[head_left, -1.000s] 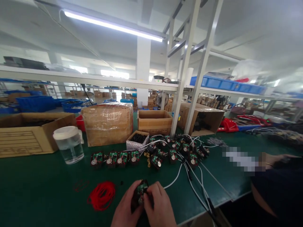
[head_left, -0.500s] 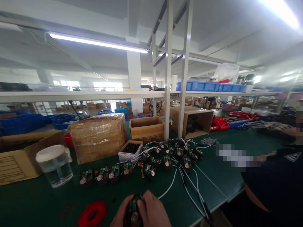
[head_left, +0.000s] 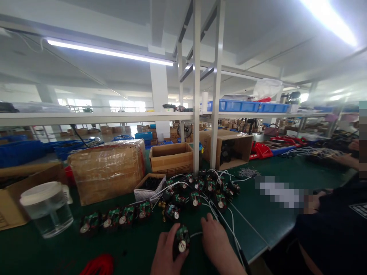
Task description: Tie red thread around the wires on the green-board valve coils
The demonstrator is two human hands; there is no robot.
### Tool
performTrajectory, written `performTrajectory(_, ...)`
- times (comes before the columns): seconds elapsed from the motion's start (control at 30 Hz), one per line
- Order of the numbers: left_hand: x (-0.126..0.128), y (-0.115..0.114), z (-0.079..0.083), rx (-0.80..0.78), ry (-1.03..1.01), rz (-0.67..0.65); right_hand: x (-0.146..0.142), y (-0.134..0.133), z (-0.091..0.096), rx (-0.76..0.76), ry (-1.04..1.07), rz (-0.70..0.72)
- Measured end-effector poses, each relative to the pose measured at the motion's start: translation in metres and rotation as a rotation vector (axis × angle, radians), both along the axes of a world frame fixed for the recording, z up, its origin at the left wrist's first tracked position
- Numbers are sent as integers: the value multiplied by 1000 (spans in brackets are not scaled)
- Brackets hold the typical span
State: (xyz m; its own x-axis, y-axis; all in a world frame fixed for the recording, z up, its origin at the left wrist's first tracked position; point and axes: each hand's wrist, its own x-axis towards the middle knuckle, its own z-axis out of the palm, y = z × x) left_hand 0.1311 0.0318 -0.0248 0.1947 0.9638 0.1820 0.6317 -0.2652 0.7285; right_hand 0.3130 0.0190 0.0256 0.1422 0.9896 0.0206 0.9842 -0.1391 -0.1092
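Observation:
My left hand (head_left: 166, 254) is closed around a small black unit with a green circuit board and a round metal disc (head_left: 181, 240), low in the middle of the view. From that unit a short stretch of white cable (head_left: 196, 233) runs to the fingertips of my right hand (head_left: 215, 242), which are curled in on it. Just beyond my hands lies a cluster of similar units (head_left: 195, 198) with white cables. Several more stand in a row (head_left: 126, 215) to the left.
A clear lidded jug (head_left: 47, 210) stands at left beside a taped carton (head_left: 107, 172). Red wire (head_left: 99, 265) lies at the front edge of view. A small box of black parts (head_left: 149, 187) and a metal post (head_left: 196, 114) stand behind the cluster. A co-worker's arm (head_left: 323, 200) reaches in at right.
Both hands were together on the unit; now my right hand has moved right, away from it, to the cable. The unit has moved right and up in my left hand. The view has shifted slightly.

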Motion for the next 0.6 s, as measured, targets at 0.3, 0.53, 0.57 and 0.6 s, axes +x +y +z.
performTrajectory(0.3,50,39,6,-4,2,31,8,-2,-41,185,48,-190)
performTrajectory(0.53,61,80,-6,33,189,-49,-5,19,-72,326,31,-397)
performTrajectory(0.57,62,85,-7,47,205,-54,-6,23,-77,341,31,-439)
performTrajectory(0.6,63,88,-7,57,223,-59,-7,26,-80,350,33,-466)
